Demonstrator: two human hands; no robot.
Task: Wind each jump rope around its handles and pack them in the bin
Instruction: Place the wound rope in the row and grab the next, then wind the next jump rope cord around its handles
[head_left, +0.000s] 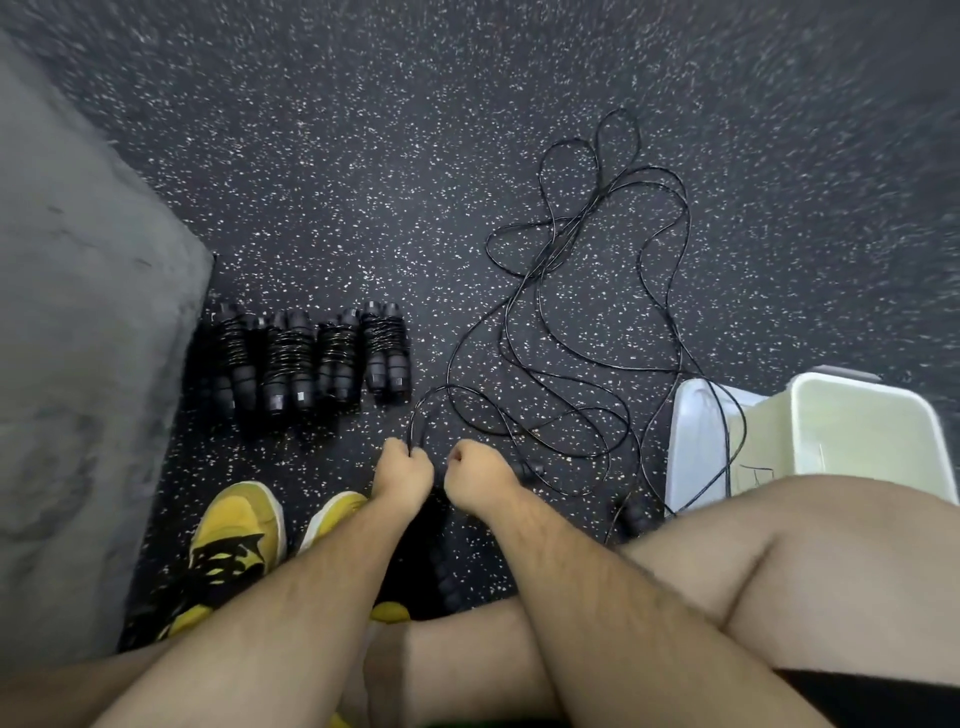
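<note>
Head view, looking down at a speckled rubber floor (363, 156). Four wound jump ropes (304, 358) lie side by side at left-centre, just right of a grey block (78, 338), each with its cord coiled round paired black handles. To their right a tangle of loose black cord (587, 291) sprawls far across the floor; part of it lies against the white bin (810, 441) at the right edge. The bin is tipped, and no rope is visible inside it.

The left hand (402, 470) is clenched, pinching a strand of the loose cord at its fingertips. The right hand (480, 475) is also curled into a fist just beside it; a black handle end (530, 470) shows at its right side, but whether the hand grasps it cannot be told. Another handle (631, 514) lies near the bin's near-left corner. Yellow shoes (234, 530) sit at near left.

Judged step: winding is under way, with packing not yet begun. The next move likely calls for bringing one rope's two handles together and drawing its cord free of the tangle before wrapping it tightly.
</note>
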